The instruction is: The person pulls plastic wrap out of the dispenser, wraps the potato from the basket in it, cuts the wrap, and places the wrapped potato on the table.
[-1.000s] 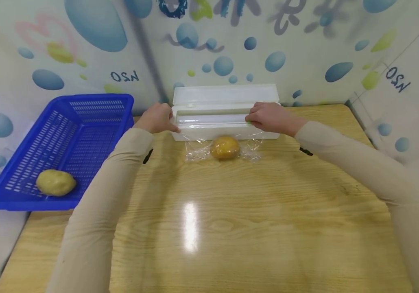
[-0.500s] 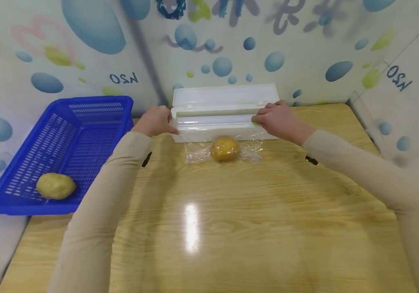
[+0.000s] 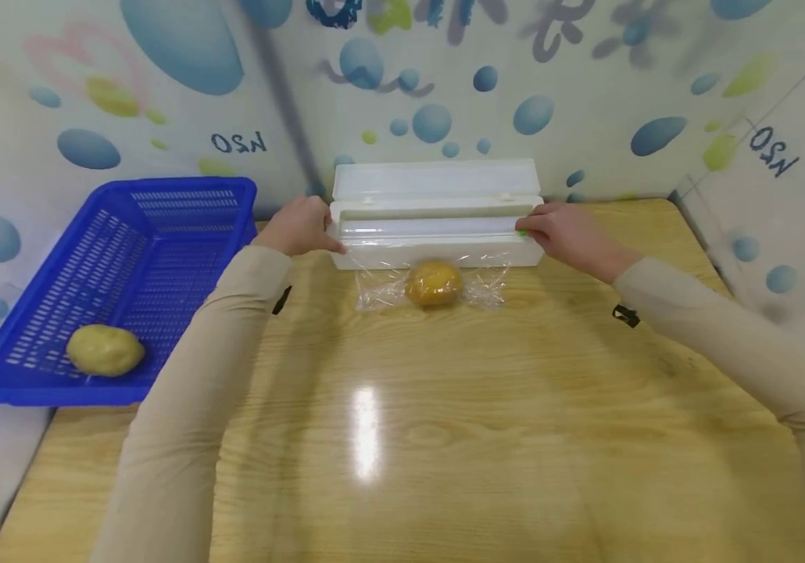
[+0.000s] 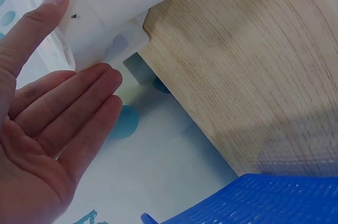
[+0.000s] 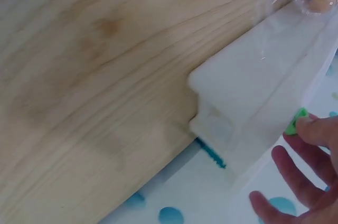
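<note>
A white cling film dispenser (image 3: 438, 254) lies along the back of the table, its lid (image 3: 438, 180) raised. Its left end is held by my left hand (image 3: 297, 227); in the left wrist view the thumb (image 4: 39, 20) presses the top and the fingers lie against the end. Near the right end, my right hand (image 3: 574, 234) pinches a small green slide cutter (image 5: 297, 121) between thumb and forefinger, other fingers spread. Clear film (image 3: 380, 297) runs from the box over a rounded yellow-orange fruit or vegetable (image 3: 434, 283) in front of it.
To the left stands a blue plastic basket (image 3: 117, 393) with a potato (image 3: 105, 350) inside. A patterned wall (image 3: 445, 102) rises directly behind the dispenser, and another wall (image 3: 789, 227) borders the right side. The wooden table (image 3: 445, 438) stretches toward the person.
My right hand has slid rightward along the dispenser with the green slide cutter, from right of the middle to near the right end. The left hand has stayed at the left end.
</note>
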